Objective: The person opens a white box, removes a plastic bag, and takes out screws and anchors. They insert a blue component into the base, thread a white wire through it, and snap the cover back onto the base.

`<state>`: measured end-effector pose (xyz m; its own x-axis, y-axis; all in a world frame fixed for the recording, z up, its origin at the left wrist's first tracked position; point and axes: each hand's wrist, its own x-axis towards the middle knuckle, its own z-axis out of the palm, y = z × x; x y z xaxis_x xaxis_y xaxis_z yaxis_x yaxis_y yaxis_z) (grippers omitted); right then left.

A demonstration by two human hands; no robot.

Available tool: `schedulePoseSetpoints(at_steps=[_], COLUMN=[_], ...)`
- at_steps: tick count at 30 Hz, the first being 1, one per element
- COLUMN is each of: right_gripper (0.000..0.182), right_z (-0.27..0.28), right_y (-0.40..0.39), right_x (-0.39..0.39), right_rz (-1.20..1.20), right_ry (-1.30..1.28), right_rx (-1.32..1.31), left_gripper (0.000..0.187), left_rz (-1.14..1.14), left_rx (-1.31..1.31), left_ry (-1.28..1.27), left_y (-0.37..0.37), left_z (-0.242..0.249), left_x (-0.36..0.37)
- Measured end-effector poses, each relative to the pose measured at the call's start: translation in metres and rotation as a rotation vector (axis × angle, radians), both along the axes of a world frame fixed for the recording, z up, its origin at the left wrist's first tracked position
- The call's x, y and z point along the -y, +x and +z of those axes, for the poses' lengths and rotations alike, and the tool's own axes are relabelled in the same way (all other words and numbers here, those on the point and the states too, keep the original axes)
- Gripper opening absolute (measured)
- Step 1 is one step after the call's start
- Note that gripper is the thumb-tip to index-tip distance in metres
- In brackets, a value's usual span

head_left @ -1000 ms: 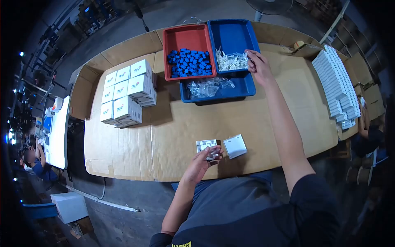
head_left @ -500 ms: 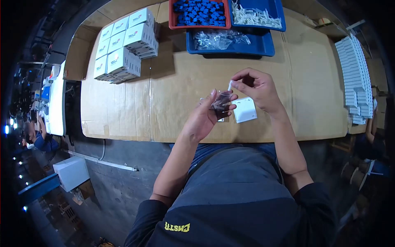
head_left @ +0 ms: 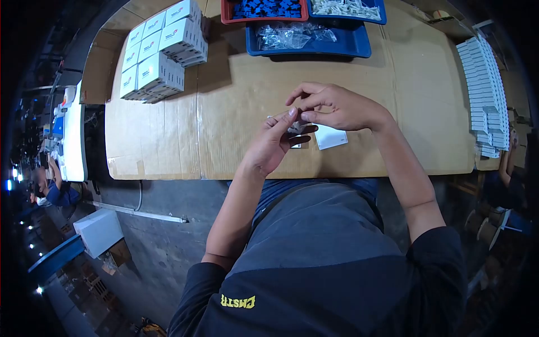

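Over the middle of the cardboard-covered table, my left hand [head_left: 272,139] is closed on a small clear plastic bag [head_left: 297,128], held between thumb and fingers. My right hand [head_left: 342,108] meets it from the right, its thumb and fingers bent together at the top of the bag. Whatever is between those right fingertips is hidden. Below both hands a flat white square piece [head_left: 331,137] lies on the table, partly covered by the hands.
White boxes [head_left: 160,70] are stacked at the left. A red bin [head_left: 264,20] of blue parts and a blue bin [head_left: 370,16] of white pieces stand at the back, behind a blue tray [head_left: 309,51] of plastic bags. More white boxes [head_left: 484,101] line the right edge.
My right hand has moved left and down onto the bag in my left hand. The small white stick-like piece it pinched is out of sight now. The camera view has shifted slightly.
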<state>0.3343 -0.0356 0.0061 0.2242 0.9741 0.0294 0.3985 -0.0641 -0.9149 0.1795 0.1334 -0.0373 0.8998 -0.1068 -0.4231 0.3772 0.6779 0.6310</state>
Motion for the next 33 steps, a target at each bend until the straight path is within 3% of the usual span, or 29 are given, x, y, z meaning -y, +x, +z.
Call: schedulePoseSetpoints(at_steps=[7, 14, 17, 21, 23, 27, 30, 33], right_gripper=[0.039, 0.038, 0.036, 0.024, 0.019, 0.022, 0.024, 0.02], right_z=[0.014, 0.014, 0.005, -0.026, -0.048, -0.058, -0.051, -0.05], right_y=[-0.01, -0.012, 0.014, 0.096, 0.15, 0.243, 0.279, 0.29], right_x=[-0.008, -0.011, -0.007, 0.0, 0.004, 0.024, 0.021, 0.012], right_rz=[0.019, -0.008, -0.073, -0.318, -0.597, -1.039, -1.242, -1.208], right_ry=[-0.166, -0.224, -0.154, -0.178, -0.087, -0.087, -0.284, -0.423], right_rx=[-0.341, -0.245, -0.183, -0.052, 0.071, 0.579, 0.69, 0.806], left_gripper=[0.04, 0.042, 0.045, 0.048, 0.049, 0.049, 0.049, 0.05], left_rz=[0.082, 0.062, 0.069, 0.049, 0.034, 0.034, 0.05, 0.059], left_rx=[-0.011, 0.015, 0.066, 0.046, 0.053, 0.045, 0.007, -0.04], left_ry=[-0.043, 0.024, -0.053, 0.046, 0.065, 0.045, 0.043, 0.046], left_y=[-0.002, -0.009, -0.005, -0.011, -0.017, -0.035, -0.05, -0.062], left_z=[0.006, -0.025, -0.015, -0.013, -0.015, -0.017, -0.026, -0.035], left_x=[0.001, -0.002, 0.004, 0.002, 0.001, -0.002, -0.005, -0.009])
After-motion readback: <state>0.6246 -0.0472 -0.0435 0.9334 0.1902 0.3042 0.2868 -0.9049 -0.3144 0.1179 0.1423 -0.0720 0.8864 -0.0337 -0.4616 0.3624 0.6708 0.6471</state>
